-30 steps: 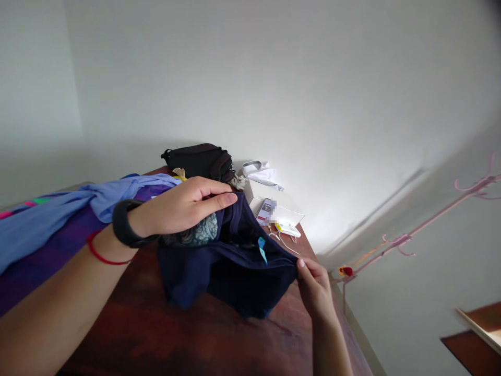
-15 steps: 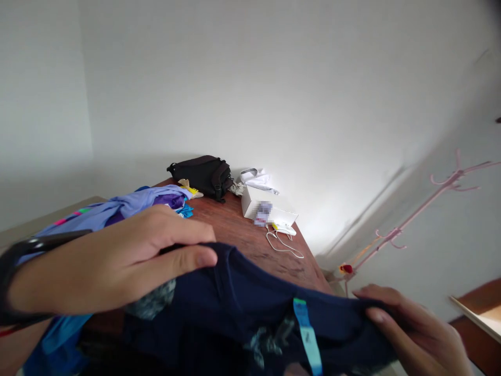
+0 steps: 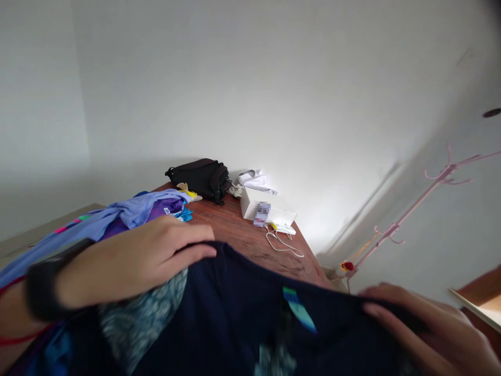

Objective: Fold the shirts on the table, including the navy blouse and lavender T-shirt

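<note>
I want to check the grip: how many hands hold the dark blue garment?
2. The left hand pinches the dark blue garment at its left, the right hand at its right.

Left hand (image 3: 136, 256): bare, with a black band (image 3: 43, 287) at the wrist
Band: wide, smooth-looking, edges blurred
Cord (image 3: 25, 340): red, thin, looped farther up the arm

A seemingly wooden table (image 3: 242, 235) carries clothes (image 3: 133, 206) and a bag (image 3: 201, 177).
</note>
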Action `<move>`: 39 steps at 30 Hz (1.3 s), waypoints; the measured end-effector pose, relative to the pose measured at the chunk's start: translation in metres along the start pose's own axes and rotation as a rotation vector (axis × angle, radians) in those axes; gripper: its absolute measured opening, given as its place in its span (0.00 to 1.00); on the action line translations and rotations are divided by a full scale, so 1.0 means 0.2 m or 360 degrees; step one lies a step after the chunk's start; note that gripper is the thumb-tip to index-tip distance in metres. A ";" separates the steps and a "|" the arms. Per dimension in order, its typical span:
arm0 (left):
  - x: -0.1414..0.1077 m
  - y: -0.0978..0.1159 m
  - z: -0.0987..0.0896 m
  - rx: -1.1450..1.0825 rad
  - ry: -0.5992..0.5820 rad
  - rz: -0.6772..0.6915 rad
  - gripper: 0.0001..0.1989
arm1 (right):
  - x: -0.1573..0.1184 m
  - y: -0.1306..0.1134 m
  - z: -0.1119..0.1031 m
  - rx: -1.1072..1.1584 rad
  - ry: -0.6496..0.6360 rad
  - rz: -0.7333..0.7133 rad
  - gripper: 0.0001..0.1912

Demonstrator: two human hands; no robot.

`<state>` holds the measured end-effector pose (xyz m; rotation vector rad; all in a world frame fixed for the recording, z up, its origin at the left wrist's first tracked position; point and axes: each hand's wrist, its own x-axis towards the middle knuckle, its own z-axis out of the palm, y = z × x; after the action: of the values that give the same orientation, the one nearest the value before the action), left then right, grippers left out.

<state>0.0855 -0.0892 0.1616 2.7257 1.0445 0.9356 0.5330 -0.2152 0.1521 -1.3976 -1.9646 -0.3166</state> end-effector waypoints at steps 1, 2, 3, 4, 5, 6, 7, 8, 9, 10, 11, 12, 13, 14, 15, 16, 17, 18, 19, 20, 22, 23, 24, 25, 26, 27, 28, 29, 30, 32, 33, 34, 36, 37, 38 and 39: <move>0.06 -0.04 0.02 0.0015 -0.0095 0.0004 0.14 | 0.10 0.01 0.06 -0.0031 -0.0066 0.0005 0.12; 0.13 -0.09 0.05 0.0027 -0.0123 -0.0001 0.15 | 0.19 0.03 0.14 -0.0044 -0.0049 0.0031 0.11; 0.19 -0.16 0.10 0.0045 -0.0127 -0.0009 0.16 | 0.29 0.06 0.23 -0.0039 -0.0097 0.0056 0.11; 0.26 -0.23 0.17 0.0083 -0.0119 -0.0026 0.17 | 0.37 0.09 0.34 -0.0013 -0.0181 0.0055 0.12; 0.32 -0.31 0.24 0.0123 -0.0142 -0.0043 0.17 | 0.45 0.14 0.45 0.0002 -0.0236 0.0069 0.13; 0.38 -0.40 0.33 0.0166 -0.0158 -0.0066 0.17 | 0.52 0.20 0.57 0.0019 -0.0266 0.0086 0.15; 0.43 -0.49 0.42 0.0211 -0.0175 -0.0102 0.18 | 0.58 0.27 0.69 0.0030 -0.0318 0.0110 0.16; 0.48 -0.57 0.51 0.0247 -0.0220 -0.0127 0.19 | 0.63 0.34 0.81 0.0034 -0.0353 0.0126 0.16; 0.51 -0.66 0.59 0.0266 -0.0257 -0.0158 0.19 | 0.66 0.41 0.93 0.0038 -0.0397 0.0134 0.16; 0.54 -0.74 0.68 0.0273 -0.0294 -0.0202 0.19 | 0.69 0.48 1.04 0.0037 -0.0428 0.0160 0.15; 0.57 -0.81 0.75 0.0268 -0.0342 -0.0251 0.19 | 0.71 0.54 1.14 0.0035 -0.0464 0.0184 0.15; 0.59 -0.88 0.81 0.0269 -0.0377 -0.0296 0.19 | 0.72 0.60 1.23 0.0024 -0.0499 0.0202 0.15; 0.61 -0.94 0.87 0.0270 -0.0405 -0.0325 0.19 | 0.73 0.65 1.31 0.0008 -0.0544 0.0230 0.15; 0.62 -0.99 0.92 0.0272 -0.0426 -0.0349 0.19 | 0.73 0.70 1.38 -0.0010 -0.0587 0.0265 0.15; 0.63 -1.04 0.96 0.0275 -0.0440 -0.0367 0.20 | 0.73 0.73 1.44 -0.0028 -0.0627 0.0287 0.15; 0.64 -1.09 1.00 0.0278 -0.0450 -0.0385 0.21 | 0.73 0.76 1.49 -0.0041 -0.0662 0.0307 0.15; 0.65 -1.13 1.03 0.0279 -0.0461 -0.0410 0.22 | 0.73 0.79 1.54 -0.0050 -0.0692 0.0320 0.15; 0.66 -1.16 1.06 0.0281 -0.0472 -0.0438 0.22 | 0.72 0.81 1.59 -0.0056 -0.0716 0.0328 0.15; 0.67 -1.19 1.09 0.0284 -0.0488 -0.0466 0.23 | 0.72 0.82 1.63 -0.0060 -0.0736 0.0337 0.14; 0.67 -1.22 1.12 0.0288 -0.0508 -0.0490 0.23 | 0.71 0.84 1.67 -0.0066 -0.0754 0.0349 0.14; 0.68 -1.27 1.18 0.0304 -0.0548 -0.0525 0.23 | 0.70 0.86 1.73 -0.0088 -0.0783 0.0371 0.14; 0.68 -1.29 1.20 0.0318 -0.0561 -0.0538 0.22 | 0.70 0.87 1.76 -0.0098 -0.0792 0.0379 0.14; 0.67 -1.30 1.21 0.0336 -0.0566 -0.0548 0.22 | 0.70 0.88 1.78 -0.0107 -0.0796 0.0386 0.14; 0.67 -1.30 1.22 0.0359 -0.0558 -0.0557 0.21 | 0.70 0.88 1.79 -0.0110 -0.0794 0.0390 0.14; 0.67 -1.29 1.23 0.0387 -0.0537 -0.0566 0.20 | 0.70 0.88 1.79 -0.0109 -0.0784 0.0392 0.14; 0.67 -1.27 1.23 0.0419 -0.0503 -0.0579 0.18 | 0.70 0.87 1.78 -0.0114 -0.0759 0.0388 0.13; 0.66 -1.23 1.23 0.0461 -0.0450 -0.0596 0.18 | 0.71 0.85 1.77 -0.0132 -0.0718 0.0374 0.14; 0.65 -1.18 1.23 0.0505 -0.0384 -0.0607 0.19 | 0.71 0.82 1.76 -0.0160 -0.0664 0.0350 0.14; 0.63 -1.12 1.24 0.0537 -0.0321 -0.0598 0.21 | 0.70 0.78 1.74 -0.0192 -0.0603 0.0319 0.15; 0.58 -0.97 1.25 0.0536 -0.0252 -0.0487 0.25 | 0.67 0.66 1.70 -0.0228 -0.0514 0.0240 0.17; 0.55 -0.89 1.27 0.0471 -0.0295 -0.0371 0.27 | 0.64 0.60 1.69 -0.0202 -0.0501 0.0210 0.18; 0.51 -0.82 1.29 0.0389 -0.0377 -0.0249 0.30 | 0.60 0.53 1.68 -0.0159 -0.0532 0.0171 0.19; 0.43 -0.70 1.33 0.0260 -0.0548 -0.0088 0.34 | 0.50 0.41 1.67 -0.0058 -0.0617 0.0100 0.24; 0.39 -0.67 1.36 0.0224 -0.0611 -0.0058 0.34 | 0.45 0.36 1.68 -0.0026 -0.0683 0.0093 0.27; 0.36 -0.65 1.38 0.0209 -0.0646 -0.0056 0.35 | 0.40 0.34 1.69 -0.0016 -0.0747 0.0123 0.30; 0.33 -0.64 1.39 0.0211 -0.0655 -0.0080 0.34 | 0.35 0.32 1.70 -0.0016 -0.0802 0.0179 0.33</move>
<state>0.2075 0.0900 -0.0659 2.8037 1.1133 0.2818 0.4440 0.0520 -0.0623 -1.7094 -2.2636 0.0915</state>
